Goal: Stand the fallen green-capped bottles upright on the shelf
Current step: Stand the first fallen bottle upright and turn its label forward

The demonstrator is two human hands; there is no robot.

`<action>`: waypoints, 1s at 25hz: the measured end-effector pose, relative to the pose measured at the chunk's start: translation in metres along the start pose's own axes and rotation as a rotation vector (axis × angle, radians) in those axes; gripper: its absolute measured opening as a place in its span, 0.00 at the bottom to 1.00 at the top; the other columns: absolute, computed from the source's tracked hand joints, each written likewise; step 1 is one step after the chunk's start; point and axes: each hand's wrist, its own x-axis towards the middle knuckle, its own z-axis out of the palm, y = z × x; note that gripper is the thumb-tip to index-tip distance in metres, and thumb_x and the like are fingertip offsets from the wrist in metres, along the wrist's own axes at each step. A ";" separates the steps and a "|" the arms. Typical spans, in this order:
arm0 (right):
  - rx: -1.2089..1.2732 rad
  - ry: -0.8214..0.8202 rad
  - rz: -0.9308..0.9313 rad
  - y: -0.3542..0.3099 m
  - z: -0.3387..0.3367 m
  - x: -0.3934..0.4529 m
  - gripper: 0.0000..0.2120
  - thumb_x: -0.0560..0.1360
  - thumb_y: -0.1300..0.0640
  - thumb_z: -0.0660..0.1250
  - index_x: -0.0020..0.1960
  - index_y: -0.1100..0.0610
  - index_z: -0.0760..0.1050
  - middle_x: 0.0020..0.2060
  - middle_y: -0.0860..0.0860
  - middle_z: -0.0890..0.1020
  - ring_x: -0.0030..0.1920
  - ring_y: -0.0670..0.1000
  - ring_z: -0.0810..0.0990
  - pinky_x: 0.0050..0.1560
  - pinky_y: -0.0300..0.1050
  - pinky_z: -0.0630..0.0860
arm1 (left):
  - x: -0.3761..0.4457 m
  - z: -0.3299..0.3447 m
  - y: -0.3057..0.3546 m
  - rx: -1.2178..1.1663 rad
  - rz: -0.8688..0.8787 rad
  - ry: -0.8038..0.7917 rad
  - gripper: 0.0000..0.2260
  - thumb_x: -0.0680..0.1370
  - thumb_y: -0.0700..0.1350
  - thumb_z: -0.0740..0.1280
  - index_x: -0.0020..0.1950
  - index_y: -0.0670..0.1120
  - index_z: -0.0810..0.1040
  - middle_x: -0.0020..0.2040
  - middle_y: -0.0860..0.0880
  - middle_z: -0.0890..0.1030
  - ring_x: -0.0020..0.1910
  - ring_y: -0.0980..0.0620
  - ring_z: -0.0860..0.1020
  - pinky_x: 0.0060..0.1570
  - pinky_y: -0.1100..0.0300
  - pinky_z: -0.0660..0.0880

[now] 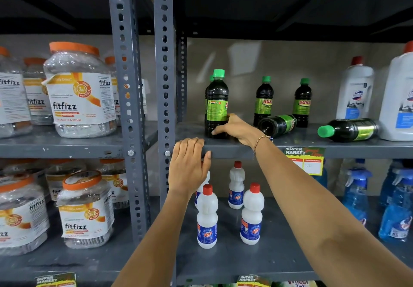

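Note:
On the grey shelf [290, 143] several dark bottles with green caps stand or lie. My right hand [234, 128] grips the base of an upright bottle [216, 103] at the left, with another green cap just behind it. Two more bottles stand upright further back [263, 101] [302, 102]. One bottle lies on its side [277, 125] with its base toward me. Another fallen bottle [348, 129] lies at the right, cap pointing left. My left hand [188, 168] rests over the shelf's front edge, fingers curled on the lip, holding no bottle.
Large white bottles with red caps [355, 89] stand at the shelf's right end. Below are small white red-capped bottles [207, 215] and blue spray bottles [355, 197]. Grey perforated uprights [165, 85] divide off the left bay, which holds orange-lidded jars [80, 89]. Price tags [306, 160] hang on the shelf edge.

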 end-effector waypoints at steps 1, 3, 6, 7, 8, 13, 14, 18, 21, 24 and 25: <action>-0.019 0.001 0.013 -0.001 0.000 -0.002 0.37 0.63 0.60 0.79 0.66 0.64 0.64 0.58 0.54 0.79 0.63 0.53 0.76 0.64 0.46 0.71 | 0.000 0.000 0.000 -0.002 0.001 0.001 0.18 0.79 0.53 0.55 0.57 0.43 0.76 0.53 0.45 0.81 0.53 0.45 0.79 0.59 0.51 0.71; -0.071 0.013 0.020 -0.001 0.001 -0.005 0.40 0.65 0.56 0.79 0.68 0.62 0.59 0.57 0.52 0.76 0.60 0.50 0.74 0.64 0.46 0.70 | 0.000 0.000 -0.001 -0.007 0.000 0.001 0.18 0.79 0.53 0.55 0.57 0.42 0.77 0.53 0.45 0.81 0.53 0.45 0.79 0.59 0.51 0.72; -0.107 -0.017 -0.004 -0.001 0.004 -0.002 0.51 0.53 0.45 0.83 0.68 0.60 0.63 0.58 0.50 0.78 0.60 0.49 0.76 0.66 0.47 0.71 | 0.000 -0.002 -0.001 -0.008 0.001 0.000 0.18 0.79 0.53 0.55 0.57 0.42 0.77 0.53 0.44 0.82 0.53 0.44 0.79 0.58 0.51 0.73; -0.085 -0.013 -0.010 0.005 0.001 0.007 0.55 0.46 0.44 0.83 0.67 0.59 0.65 0.57 0.51 0.80 0.60 0.51 0.78 0.66 0.49 0.72 | 0.000 -0.002 0.000 -0.013 0.006 -0.002 0.18 0.79 0.53 0.55 0.57 0.42 0.77 0.53 0.44 0.82 0.53 0.44 0.79 0.58 0.51 0.73; -0.065 -0.008 -0.008 0.008 -0.001 0.010 0.56 0.43 0.45 0.83 0.66 0.59 0.67 0.56 0.52 0.81 0.60 0.51 0.79 0.65 0.49 0.73 | 0.000 -0.002 0.000 -0.019 0.008 -0.003 0.18 0.79 0.53 0.55 0.57 0.42 0.77 0.53 0.44 0.82 0.53 0.44 0.79 0.58 0.51 0.73; -0.118 0.067 0.025 -0.003 0.002 -0.009 0.43 0.64 0.50 0.79 0.67 0.62 0.58 0.58 0.52 0.75 0.58 0.50 0.74 0.63 0.45 0.70 | 0.001 -0.001 -0.001 -0.030 0.000 -0.013 0.18 0.79 0.53 0.55 0.57 0.42 0.77 0.53 0.44 0.81 0.53 0.44 0.79 0.58 0.50 0.73; -0.131 0.064 0.019 -0.002 0.003 -0.008 0.43 0.65 0.49 0.78 0.68 0.62 0.57 0.60 0.53 0.74 0.60 0.50 0.73 0.63 0.45 0.70 | 0.000 -0.001 -0.001 -0.033 0.000 -0.011 0.19 0.79 0.53 0.55 0.57 0.42 0.77 0.53 0.44 0.81 0.53 0.44 0.79 0.58 0.50 0.73; -0.122 0.051 0.056 -0.002 0.002 -0.006 0.40 0.66 0.54 0.78 0.68 0.62 0.59 0.60 0.54 0.74 0.63 0.53 0.73 0.62 0.45 0.70 | -0.001 -0.002 -0.002 -0.038 0.008 -0.015 0.18 0.79 0.53 0.55 0.58 0.42 0.76 0.54 0.44 0.81 0.54 0.44 0.78 0.59 0.50 0.72; -0.154 0.075 0.053 -0.002 0.001 -0.009 0.41 0.66 0.53 0.78 0.67 0.62 0.57 0.56 0.52 0.74 0.60 0.52 0.73 0.62 0.46 0.70 | -0.001 -0.003 -0.001 -0.034 0.015 -0.006 0.17 0.79 0.52 0.56 0.57 0.42 0.76 0.54 0.44 0.81 0.54 0.45 0.78 0.59 0.51 0.71; -0.180 0.080 0.046 -0.002 0.002 -0.010 0.42 0.66 0.50 0.78 0.68 0.62 0.56 0.55 0.52 0.73 0.60 0.52 0.73 0.66 0.49 0.69 | 0.000 -0.004 -0.001 -0.030 0.009 -0.011 0.18 0.79 0.52 0.56 0.57 0.42 0.76 0.53 0.44 0.81 0.53 0.45 0.78 0.59 0.50 0.72; -0.178 0.078 0.049 -0.002 0.003 -0.010 0.43 0.66 0.50 0.78 0.68 0.62 0.55 0.55 0.52 0.73 0.61 0.52 0.73 0.66 0.49 0.69 | 0.000 -0.003 -0.001 -0.029 0.007 -0.016 0.18 0.79 0.53 0.56 0.57 0.42 0.76 0.54 0.44 0.81 0.54 0.45 0.78 0.59 0.51 0.72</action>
